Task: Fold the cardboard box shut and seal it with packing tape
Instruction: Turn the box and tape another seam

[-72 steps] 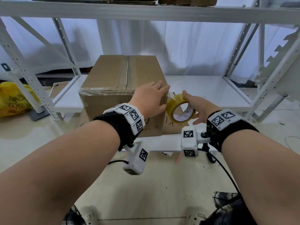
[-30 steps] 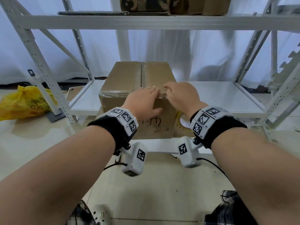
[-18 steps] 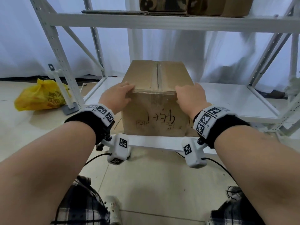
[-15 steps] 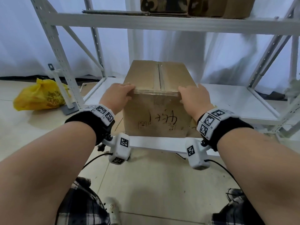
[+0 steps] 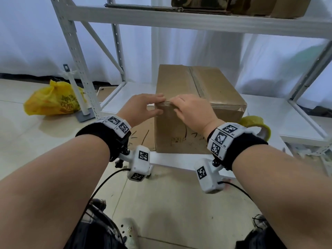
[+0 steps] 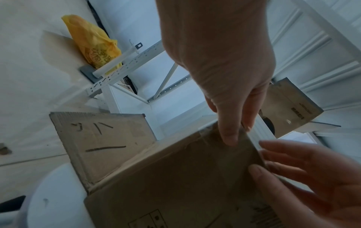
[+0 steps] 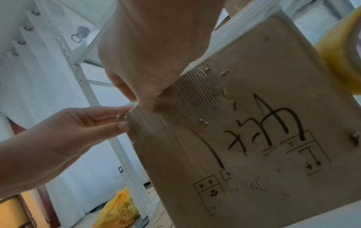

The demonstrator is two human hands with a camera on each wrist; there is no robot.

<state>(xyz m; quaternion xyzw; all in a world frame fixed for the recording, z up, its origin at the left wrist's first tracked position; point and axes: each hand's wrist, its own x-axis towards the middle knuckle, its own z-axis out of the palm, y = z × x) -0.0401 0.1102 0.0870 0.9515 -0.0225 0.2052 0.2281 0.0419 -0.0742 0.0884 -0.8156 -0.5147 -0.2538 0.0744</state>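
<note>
Soft, even daylight through white curtains; wide-angle bending at edges; dimmer, slightly blurred wrist views.

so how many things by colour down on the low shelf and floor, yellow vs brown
yellow: 2 (bag, tape roll)
brown: 2 (box, flat cardboard beside it)
total: 4
</note>
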